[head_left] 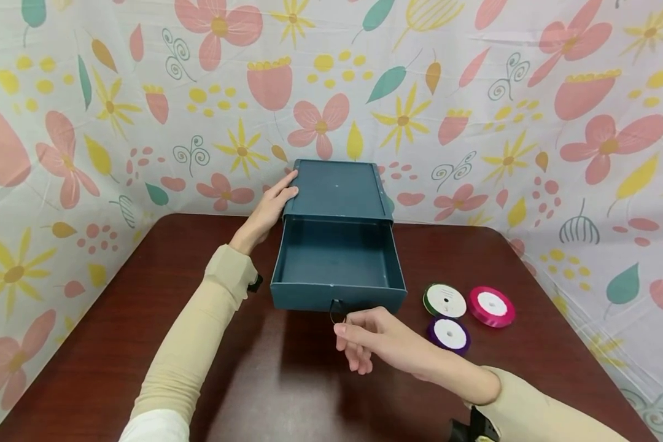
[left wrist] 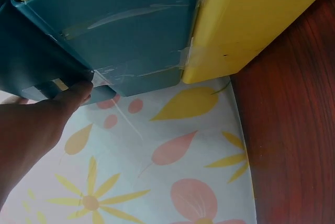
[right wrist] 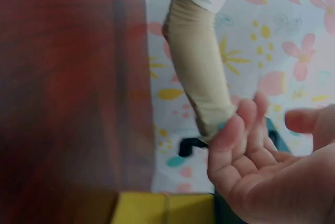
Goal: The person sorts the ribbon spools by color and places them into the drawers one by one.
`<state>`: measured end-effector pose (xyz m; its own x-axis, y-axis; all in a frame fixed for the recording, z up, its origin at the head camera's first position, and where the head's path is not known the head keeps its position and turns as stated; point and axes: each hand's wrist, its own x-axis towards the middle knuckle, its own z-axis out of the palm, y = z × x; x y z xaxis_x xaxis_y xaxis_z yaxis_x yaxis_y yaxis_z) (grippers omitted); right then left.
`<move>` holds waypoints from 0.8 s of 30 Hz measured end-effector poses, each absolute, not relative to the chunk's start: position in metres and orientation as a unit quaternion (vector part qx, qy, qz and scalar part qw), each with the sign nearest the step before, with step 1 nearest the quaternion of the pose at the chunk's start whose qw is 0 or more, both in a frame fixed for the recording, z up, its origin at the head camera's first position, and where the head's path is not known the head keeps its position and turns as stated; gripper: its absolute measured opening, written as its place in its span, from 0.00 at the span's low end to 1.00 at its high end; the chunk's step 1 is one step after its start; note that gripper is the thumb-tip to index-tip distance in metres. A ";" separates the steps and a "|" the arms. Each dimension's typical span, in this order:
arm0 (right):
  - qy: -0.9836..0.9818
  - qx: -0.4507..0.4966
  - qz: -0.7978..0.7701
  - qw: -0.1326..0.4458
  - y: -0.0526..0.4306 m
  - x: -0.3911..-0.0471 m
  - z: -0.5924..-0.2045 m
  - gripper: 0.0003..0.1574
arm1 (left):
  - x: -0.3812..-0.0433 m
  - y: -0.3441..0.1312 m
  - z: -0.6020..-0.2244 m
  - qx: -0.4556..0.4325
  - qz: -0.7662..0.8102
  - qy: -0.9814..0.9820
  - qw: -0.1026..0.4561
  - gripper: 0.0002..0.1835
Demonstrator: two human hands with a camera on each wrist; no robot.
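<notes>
ribbon spools near drawer, floral backdrop behind

1. Not one word, number or brand can be read in any view.
2. On the right, the green-edged spool, far and left among its group, carries faint marks on its white face (too small to make out).

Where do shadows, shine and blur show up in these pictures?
Head view: soft shadow below the open dark blue plastic drawer, pale sheen on the glossy red-brown wooden table; left wrist view: left hand dim, glare streaking the clear tape; right wrist view: right hand slightly blurred.
</notes>
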<state>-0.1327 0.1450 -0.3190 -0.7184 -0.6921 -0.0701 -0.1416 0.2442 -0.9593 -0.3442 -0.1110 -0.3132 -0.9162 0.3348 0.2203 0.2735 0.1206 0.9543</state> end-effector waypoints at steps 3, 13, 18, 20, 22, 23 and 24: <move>0.773 -0.307 -0.503 0.235 0.157 -0.133 -0.309 0.16 | -0.343 -0.111 -0.312 0.201 0.634 0.746 0.030 0.30; 0.778 -0.346 -0.496 0.172 0.211 -0.143 -0.264 0.11 | -0.343 -0.111 -0.312 0.199 0.639 0.743 0.022 0.30; 0.795 -0.287 -0.527 0.093 0.240 -0.172 -0.267 0.12 | -0.345 -0.112 -0.312 0.198 0.630 0.751 0.015 0.30; 0.801 -0.263 -0.534 0.061 0.251 -0.185 -0.275 0.13 | -0.345 -0.112 -0.313 0.197 0.628 0.753 0.013 0.30; 0.815 -0.233 -0.529 0.032 0.260 -0.196 -0.284 0.12 | -0.345 -0.112 -0.314 0.199 0.626 0.754 0.014 0.30; 0.823 -0.220 -0.523 0.019 0.264 -0.201 -0.290 0.13 | -0.345 -0.111 -0.314 0.199 0.626 0.754 0.015 0.30; 0.835 -0.209 -0.509 0.003 0.267 -0.205 -0.296 0.13 | -0.345 -0.111 -0.314 0.199 0.627 0.753 0.017 0.30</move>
<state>-0.2051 0.2675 -0.2956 -0.9129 -0.3513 0.2080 -0.3459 0.3951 -0.8510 -0.3447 -0.1109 -0.3143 -0.9200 0.3216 0.2241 0.2787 0.1346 0.9509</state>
